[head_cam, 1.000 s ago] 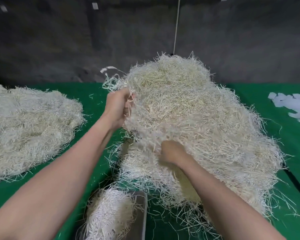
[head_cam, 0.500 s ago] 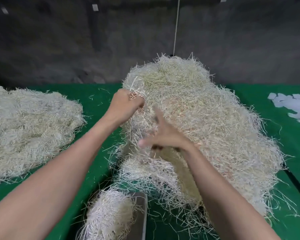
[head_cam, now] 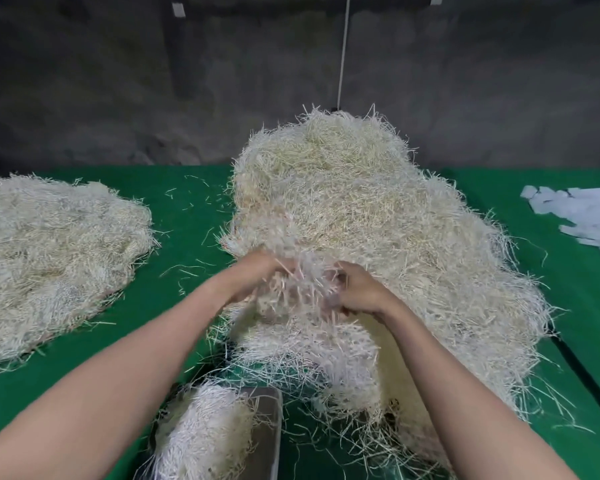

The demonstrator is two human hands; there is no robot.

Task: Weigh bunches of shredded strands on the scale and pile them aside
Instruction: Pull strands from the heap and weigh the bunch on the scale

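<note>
A tall heap of pale shredded strands (head_cam: 378,216) fills the middle of the green table (head_cam: 194,237). My left hand (head_cam: 257,275) and my right hand (head_cam: 359,289) meet at the heap's near face, both gripping one blurred clump of strands (head_cam: 305,289) between them. Below, at the near edge, a metal scale pan (head_cam: 269,434) carries a small white bunch of strands (head_cam: 205,434). A flatter pile of strands (head_cam: 49,258) lies at the left.
White paper pieces (head_cam: 582,213) lie at the far right of the table. A dark cable or strip (head_cam: 589,375) runs along the right side. Loose strands are scattered on the cloth between the piles. A dark wall stands behind.
My left hand has come down from the heap's upper left side to its near face. My right hand, spread open half a second ago, now grips the clump together with the left.
</note>
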